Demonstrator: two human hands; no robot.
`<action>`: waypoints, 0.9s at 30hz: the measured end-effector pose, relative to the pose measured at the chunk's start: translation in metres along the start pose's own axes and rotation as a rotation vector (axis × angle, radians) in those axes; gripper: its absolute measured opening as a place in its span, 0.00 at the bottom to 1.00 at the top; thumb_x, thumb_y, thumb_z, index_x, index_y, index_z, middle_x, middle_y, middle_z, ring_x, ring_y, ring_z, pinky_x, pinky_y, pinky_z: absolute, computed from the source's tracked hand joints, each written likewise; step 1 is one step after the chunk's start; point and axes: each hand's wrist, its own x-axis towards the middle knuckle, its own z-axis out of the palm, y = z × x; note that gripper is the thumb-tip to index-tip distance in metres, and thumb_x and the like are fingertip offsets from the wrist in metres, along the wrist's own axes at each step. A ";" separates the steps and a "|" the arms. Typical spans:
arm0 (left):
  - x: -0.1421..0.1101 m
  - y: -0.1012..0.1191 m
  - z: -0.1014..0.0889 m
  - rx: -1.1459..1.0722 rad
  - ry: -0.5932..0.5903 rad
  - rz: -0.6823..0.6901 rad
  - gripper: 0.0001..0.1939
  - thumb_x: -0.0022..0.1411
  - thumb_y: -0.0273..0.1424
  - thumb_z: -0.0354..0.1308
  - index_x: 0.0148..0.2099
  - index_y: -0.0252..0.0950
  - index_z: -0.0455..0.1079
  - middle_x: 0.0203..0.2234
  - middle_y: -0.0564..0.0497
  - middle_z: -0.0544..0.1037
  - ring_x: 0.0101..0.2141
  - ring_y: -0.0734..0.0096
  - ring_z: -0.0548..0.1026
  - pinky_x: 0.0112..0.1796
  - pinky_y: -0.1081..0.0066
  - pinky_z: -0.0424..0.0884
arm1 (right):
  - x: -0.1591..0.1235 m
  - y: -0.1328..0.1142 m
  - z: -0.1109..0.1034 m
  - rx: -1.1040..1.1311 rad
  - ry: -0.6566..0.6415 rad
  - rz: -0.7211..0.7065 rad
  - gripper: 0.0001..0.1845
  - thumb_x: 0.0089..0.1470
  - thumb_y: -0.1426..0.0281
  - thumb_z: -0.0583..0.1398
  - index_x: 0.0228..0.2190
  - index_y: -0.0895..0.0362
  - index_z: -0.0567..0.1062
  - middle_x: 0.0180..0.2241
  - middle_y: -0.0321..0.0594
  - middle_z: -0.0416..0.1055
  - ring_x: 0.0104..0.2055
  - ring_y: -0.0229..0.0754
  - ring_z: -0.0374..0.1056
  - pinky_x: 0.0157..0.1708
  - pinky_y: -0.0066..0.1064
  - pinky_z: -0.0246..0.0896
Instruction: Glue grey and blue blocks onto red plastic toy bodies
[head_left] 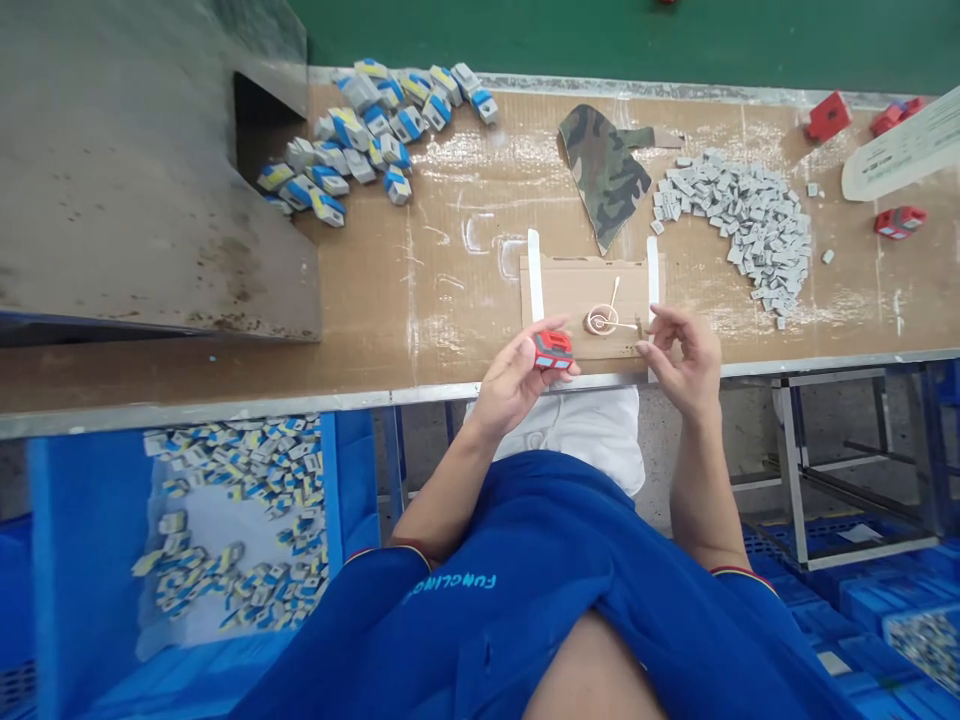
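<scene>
My left hand (517, 378) is closed round a small red toy vehicle body (553, 350) with grey trim and pale blue windows, just above the table's front edge. Across from it, my right hand (686, 362) has its thumb and forefinger apart, with nothing visible between them. Its fingertips are close to the outer end of a cotton swab (624, 324). That swab and another, upright-leaning cotton swab (616, 292) rest in a small round cup (601, 319). The cup stands on a cardboard sheet (566, 285) with white tape strips along both sides.
White-blue-yellow toy pieces (375, 125) lie heaped at the back left, beside a metal box (150, 180). Small grey pieces (750, 220) are piled right of a camouflage cloth (604, 170). Farther right are red pieces (829, 117) and a plastic bottle (904, 150). A blue bin (349, 480) stands below left.
</scene>
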 end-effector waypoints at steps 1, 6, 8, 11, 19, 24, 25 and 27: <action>0.002 -0.002 0.001 0.006 0.007 0.006 0.29 0.66 0.54 0.64 0.59 0.39 0.74 0.48 0.44 0.82 0.35 0.69 0.83 0.37 0.69 0.81 | 0.004 -0.005 0.001 -0.007 -0.030 -0.029 0.23 0.58 0.55 0.69 0.51 0.52 0.78 0.35 0.35 0.77 0.29 0.37 0.68 0.34 0.32 0.67; 0.009 -0.015 0.004 0.042 0.040 0.063 0.32 0.66 0.60 0.60 0.59 0.41 0.71 0.47 0.44 0.83 0.33 0.71 0.84 0.37 0.70 0.81 | 0.023 -0.015 0.012 -0.069 -0.026 -0.108 0.12 0.65 0.58 0.64 0.37 0.52 0.83 0.33 0.37 0.78 0.30 0.38 0.69 0.33 0.32 0.66; 0.010 -0.018 0.002 0.095 0.038 0.112 0.33 0.63 0.57 0.65 0.59 0.41 0.70 0.50 0.44 0.83 0.33 0.72 0.83 0.37 0.71 0.81 | 0.025 -0.015 0.015 -0.062 -0.020 -0.124 0.10 0.64 0.60 0.65 0.36 0.52 0.84 0.34 0.37 0.79 0.31 0.38 0.70 0.33 0.32 0.67; 0.011 -0.017 -0.004 0.179 -0.013 0.156 0.31 0.61 0.47 0.72 0.61 0.42 0.69 0.51 0.45 0.82 0.31 0.75 0.83 0.34 0.74 0.80 | 0.026 -0.015 0.018 -0.050 -0.052 -0.143 0.07 0.64 0.63 0.66 0.39 0.51 0.84 0.34 0.36 0.80 0.31 0.38 0.70 0.34 0.32 0.68; 0.018 -0.004 -0.014 0.326 0.047 0.248 0.26 0.61 0.45 0.73 0.53 0.38 0.71 0.47 0.42 0.85 0.34 0.71 0.84 0.34 0.74 0.80 | 0.033 -0.013 0.022 -0.106 0.034 -0.207 0.06 0.65 0.65 0.64 0.37 0.50 0.82 0.35 0.38 0.81 0.37 0.42 0.75 0.37 0.35 0.71; 0.016 -0.008 -0.015 0.334 0.099 0.260 0.25 0.58 0.43 0.75 0.53 0.38 0.76 0.44 0.46 0.85 0.37 0.68 0.85 0.38 0.70 0.83 | 0.037 -0.009 0.026 -0.110 0.074 -0.254 0.06 0.65 0.64 0.64 0.35 0.51 0.80 0.36 0.38 0.80 0.38 0.43 0.76 0.38 0.37 0.71; 0.015 -0.008 -0.015 0.344 0.101 0.260 0.25 0.57 0.43 0.76 0.53 0.38 0.77 0.41 0.47 0.85 0.37 0.67 0.85 0.38 0.70 0.83 | 0.037 -0.009 0.028 -0.102 0.078 -0.250 0.07 0.65 0.63 0.65 0.35 0.51 0.79 0.36 0.38 0.80 0.38 0.43 0.76 0.39 0.38 0.72; 0.014 -0.008 -0.015 0.353 0.093 0.245 0.26 0.56 0.45 0.76 0.52 0.37 0.78 0.37 0.49 0.84 0.35 0.68 0.85 0.35 0.71 0.83 | 0.034 -0.009 0.030 -0.079 0.085 -0.221 0.08 0.65 0.61 0.65 0.35 0.51 0.79 0.36 0.38 0.80 0.39 0.44 0.77 0.40 0.39 0.72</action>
